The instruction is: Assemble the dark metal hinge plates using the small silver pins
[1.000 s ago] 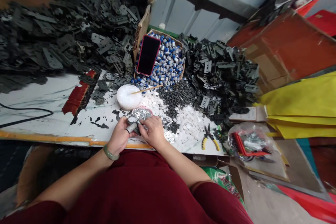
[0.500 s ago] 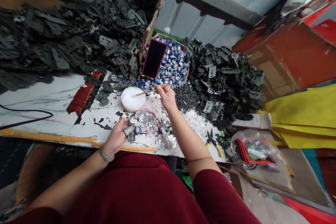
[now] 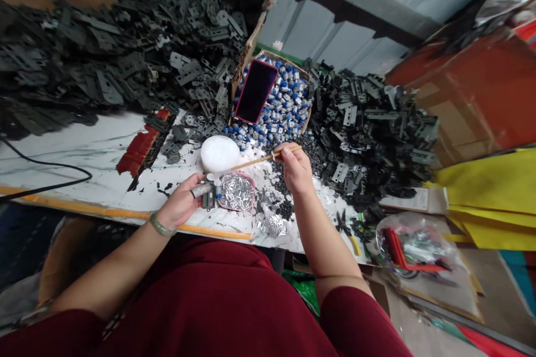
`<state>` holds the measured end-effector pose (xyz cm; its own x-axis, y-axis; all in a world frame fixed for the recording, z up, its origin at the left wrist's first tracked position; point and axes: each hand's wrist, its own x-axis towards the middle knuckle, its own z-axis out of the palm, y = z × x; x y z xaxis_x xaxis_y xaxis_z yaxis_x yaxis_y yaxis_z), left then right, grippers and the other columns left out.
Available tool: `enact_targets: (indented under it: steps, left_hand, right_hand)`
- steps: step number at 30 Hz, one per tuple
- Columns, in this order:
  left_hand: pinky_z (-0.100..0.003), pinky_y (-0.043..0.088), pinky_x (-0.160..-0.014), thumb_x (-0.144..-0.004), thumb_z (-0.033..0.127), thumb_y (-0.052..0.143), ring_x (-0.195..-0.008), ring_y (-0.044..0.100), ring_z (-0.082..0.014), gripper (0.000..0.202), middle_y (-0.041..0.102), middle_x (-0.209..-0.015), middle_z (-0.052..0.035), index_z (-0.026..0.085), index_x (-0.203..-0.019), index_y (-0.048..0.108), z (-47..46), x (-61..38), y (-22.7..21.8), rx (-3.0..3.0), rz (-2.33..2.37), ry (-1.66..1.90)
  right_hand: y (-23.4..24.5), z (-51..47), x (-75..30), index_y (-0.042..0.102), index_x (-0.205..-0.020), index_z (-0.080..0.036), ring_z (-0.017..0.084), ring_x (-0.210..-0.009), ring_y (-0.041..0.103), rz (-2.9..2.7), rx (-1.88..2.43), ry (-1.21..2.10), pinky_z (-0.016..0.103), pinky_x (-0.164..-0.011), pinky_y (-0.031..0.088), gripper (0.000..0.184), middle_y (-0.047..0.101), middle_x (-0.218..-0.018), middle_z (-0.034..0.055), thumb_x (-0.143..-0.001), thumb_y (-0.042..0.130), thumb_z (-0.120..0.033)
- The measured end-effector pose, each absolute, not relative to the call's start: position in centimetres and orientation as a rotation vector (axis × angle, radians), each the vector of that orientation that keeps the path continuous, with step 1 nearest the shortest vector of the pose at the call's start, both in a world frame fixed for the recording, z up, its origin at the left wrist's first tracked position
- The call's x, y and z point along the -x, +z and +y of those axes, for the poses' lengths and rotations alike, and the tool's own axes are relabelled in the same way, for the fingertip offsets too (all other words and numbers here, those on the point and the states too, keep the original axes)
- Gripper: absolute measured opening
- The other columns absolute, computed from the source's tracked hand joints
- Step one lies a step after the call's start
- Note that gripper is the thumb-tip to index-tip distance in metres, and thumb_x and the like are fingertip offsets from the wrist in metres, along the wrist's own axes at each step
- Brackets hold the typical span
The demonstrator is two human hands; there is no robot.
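My right hand (image 3: 295,167) pinches a thin wooden stick (image 3: 262,159), its tip slanting down to the left. That tip is close to the dark metal bracket (image 3: 208,196) in my left hand (image 3: 184,201); whether they touch I cannot tell. Small white and blue parts sit on the bracket, and my left fingers are closed around it. Just beyond lies a round white bowl (image 3: 219,154) with whitish contents. A pink-rimmed tray (image 3: 253,195) of small metal pins stands right of my left hand.
Dark metal brackets (image 3: 109,67) are heaped at the back left, with another heap (image 3: 355,117) at right. A phone (image 3: 256,91) leans on a box of blue-and-white parts (image 3: 293,95). Loose pins (image 3: 271,225), white discs and yellow-handled pliers (image 3: 349,231) lie nearer.
The stick's tip has left the white bowl and come to the bracket in my left hand. My right hand has moved right and slightly toward me.
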<state>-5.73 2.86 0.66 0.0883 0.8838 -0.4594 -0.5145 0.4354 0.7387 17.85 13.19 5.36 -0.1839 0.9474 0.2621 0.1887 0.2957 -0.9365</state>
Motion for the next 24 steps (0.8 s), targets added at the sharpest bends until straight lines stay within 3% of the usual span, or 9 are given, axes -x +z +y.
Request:
enact_targets:
  steps: [7,12,16,18,21,24]
  left_hand:
    - [-0.021,0.045,-0.049,-0.066,0.027,0.075,-0.053,0.056,-0.0111,0.027,0.065,-0.069,-0.0011,0.019,-0.086,0.058,1.8,6.9,1.7,-0.626,0.914,0.811]
    - [-0.022,0.045,-0.051,-0.067,0.030,0.075,-0.057,0.058,-0.0135,0.028,0.066,-0.071,-0.0027,0.020,-0.089,0.061,0.4,6.3,1.5,-0.688,0.912,0.652]
    - [-0.025,0.049,-0.059,-0.066,0.030,0.076,-0.064,0.061,-0.0158,0.030,0.069,-0.077,-0.0024,0.023,-0.091,0.062,0.0,5.9,1.0,-0.630,0.920,0.645]
    - [-0.026,0.049,-0.062,-0.066,0.031,0.076,-0.066,0.061,-0.0159,0.027,0.069,-0.077,-0.0002,0.026,-0.089,0.062,-0.2,5.9,0.7,-0.612,0.909,0.642]
    - [-0.027,0.048,-0.063,-0.067,0.034,0.076,-0.066,0.061,-0.0162,0.025,0.070,-0.077,0.0013,0.027,-0.087,0.062,-0.3,6.1,0.2,-0.588,0.922,0.639]
    - [-0.027,0.048,-0.062,-0.068,0.033,0.075,-0.065,0.061,-0.0160,0.026,0.070,-0.077,0.0010,0.026,-0.089,0.063,-0.4,6.0,-0.1,-0.560,0.920,0.629]
  right_hand:
    - [4.4,14.1,-18.7,0.060,-0.077,-0.021,0.013,-0.065,0.055,-1.606,1.100,1.144,0.029,-0.064,0.047,0.041,0.059,-0.072,0.0010,-0.079,0.055,-0.062]
    - [1.6,14.6,-16.4,0.055,-0.078,-0.019,0.010,-0.061,0.053,-1.528,1.488,0.974,0.022,-0.058,0.044,0.037,0.056,-0.065,-0.0023,-0.090,0.041,-0.050]
    - [0.7,13.9,-18.0,0.060,-0.081,-0.018,0.009,-0.063,0.053,-1.751,1.681,0.918,0.020,-0.062,0.043,0.016,0.058,-0.065,-0.0064,-0.076,0.067,-0.031]
    - [1.3,13.4,-21.2,0.060,-0.078,-0.019,0.011,-0.066,0.054,-1.692,1.820,0.778,0.023,-0.066,0.043,0.011,0.060,-0.068,-0.0049,-0.073,0.068,-0.025]
    - [2.4,12.5,-27.4,0.057,-0.072,-0.019,0.018,-0.077,0.057,-1.516,2.056,0.548,0.030,-0.073,0.043,0.010,0.063,-0.076,0.0024,-0.081,0.055,-0.024]
    - [2.7,12.3,-31.9,0.059,-0.083,-0.020,0.024,-0.092,0.060,-1.362,2.354,0.273,0.036,-0.081,0.044,0.013,0.065,-0.092,0.0085,-0.078,0.059,-0.032]
